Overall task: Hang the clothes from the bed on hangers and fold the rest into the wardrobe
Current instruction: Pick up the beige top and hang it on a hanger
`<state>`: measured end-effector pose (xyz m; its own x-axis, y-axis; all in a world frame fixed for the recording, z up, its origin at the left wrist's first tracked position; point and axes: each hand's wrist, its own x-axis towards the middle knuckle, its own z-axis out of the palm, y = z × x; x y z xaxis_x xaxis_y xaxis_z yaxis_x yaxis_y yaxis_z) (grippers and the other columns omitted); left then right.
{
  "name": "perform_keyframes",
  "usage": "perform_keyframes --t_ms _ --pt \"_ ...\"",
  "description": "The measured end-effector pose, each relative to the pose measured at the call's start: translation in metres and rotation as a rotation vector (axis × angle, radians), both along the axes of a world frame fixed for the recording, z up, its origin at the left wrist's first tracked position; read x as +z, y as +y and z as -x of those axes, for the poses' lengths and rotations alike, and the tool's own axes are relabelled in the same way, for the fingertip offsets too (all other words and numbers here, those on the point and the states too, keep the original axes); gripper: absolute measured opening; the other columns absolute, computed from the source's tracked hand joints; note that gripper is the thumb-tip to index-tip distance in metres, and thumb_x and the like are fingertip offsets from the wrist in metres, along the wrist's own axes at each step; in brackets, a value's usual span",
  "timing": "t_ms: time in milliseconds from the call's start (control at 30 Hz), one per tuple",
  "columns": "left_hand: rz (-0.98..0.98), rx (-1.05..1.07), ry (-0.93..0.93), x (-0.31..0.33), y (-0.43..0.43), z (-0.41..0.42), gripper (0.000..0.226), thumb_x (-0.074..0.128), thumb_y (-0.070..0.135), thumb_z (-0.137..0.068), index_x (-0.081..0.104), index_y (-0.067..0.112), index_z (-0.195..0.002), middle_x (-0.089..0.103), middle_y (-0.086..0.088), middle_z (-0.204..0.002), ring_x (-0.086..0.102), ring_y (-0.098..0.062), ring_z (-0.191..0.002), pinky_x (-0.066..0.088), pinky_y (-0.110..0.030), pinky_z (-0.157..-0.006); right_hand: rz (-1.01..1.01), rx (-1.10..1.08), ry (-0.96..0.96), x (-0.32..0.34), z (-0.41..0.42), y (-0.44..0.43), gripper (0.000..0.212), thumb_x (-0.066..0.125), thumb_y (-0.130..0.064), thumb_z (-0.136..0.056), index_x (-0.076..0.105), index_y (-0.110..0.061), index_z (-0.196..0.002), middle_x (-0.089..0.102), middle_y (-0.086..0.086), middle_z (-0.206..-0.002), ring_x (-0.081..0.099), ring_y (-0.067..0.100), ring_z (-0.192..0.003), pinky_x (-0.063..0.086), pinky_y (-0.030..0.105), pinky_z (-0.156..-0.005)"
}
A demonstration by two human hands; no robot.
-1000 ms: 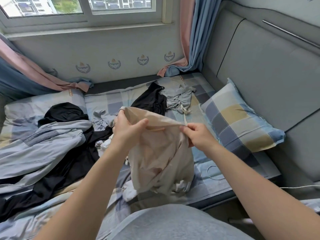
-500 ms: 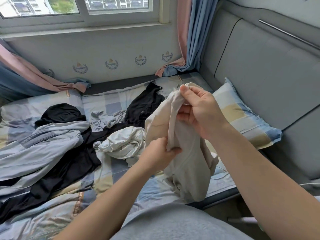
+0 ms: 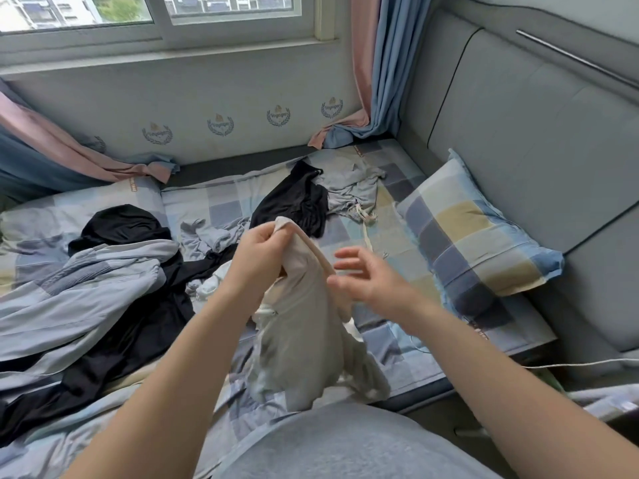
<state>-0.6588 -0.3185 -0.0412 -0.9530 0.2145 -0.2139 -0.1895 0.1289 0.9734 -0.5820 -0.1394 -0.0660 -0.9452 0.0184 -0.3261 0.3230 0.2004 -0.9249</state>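
No wording could be read in full. A row of laurel-wreath crests (image 3: 220,124) was printed on the wall panel (image 3: 242,88) under the window, each with a band of tiny lettering across it, too small to be made out. An orange lettered strip (image 3: 132,184) was noted on the checked bed sheet (image 3: 214,210), and it was likewise illegible.

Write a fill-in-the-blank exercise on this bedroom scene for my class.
The beige garment is gripped by the ____. The right hand holds ____. The checked ____ lies beside the grey headboard.
Missing: left hand; nothing; pillow.
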Motion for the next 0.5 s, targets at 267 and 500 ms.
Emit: perform_keyframes --t_ms 267,500 --pt "-0.196 -0.111 -0.033 0.028 0.002 -0.002 0.016 0.054 0.015 -0.103 0.067 0.006 -0.102 0.071 -0.009 -0.09 0.069 -0.022 -0.08 0.055 -0.034 -0.076 -0.083 -0.036 -0.055 -0.046 0.005 -0.044 0.011 0.065 -0.03 -0.095 0.068 -0.022 -0.102 0.07 -0.006 -0.103 0.064 0.014 -0.105 0.049 0.025 -0.081" --pt "0.346 -0.089 -0.137 -0.034 -0.037 0.01 0.022 0.062 0.04 -0.097 0.066 0.018 -0.098 0.073 -0.007 -0.102 0.069 -0.019 -0.08 0.055 -0.034 -0.072 0.295 -0.552 -0.162 -0.036 0.024 -0.011 0.036 0.063 -0.026 -0.099 0.062 0.002 -0.121 0.072 0.019 -0.11 0.069 0.035 -0.102 0.054 0.049 -0.097"
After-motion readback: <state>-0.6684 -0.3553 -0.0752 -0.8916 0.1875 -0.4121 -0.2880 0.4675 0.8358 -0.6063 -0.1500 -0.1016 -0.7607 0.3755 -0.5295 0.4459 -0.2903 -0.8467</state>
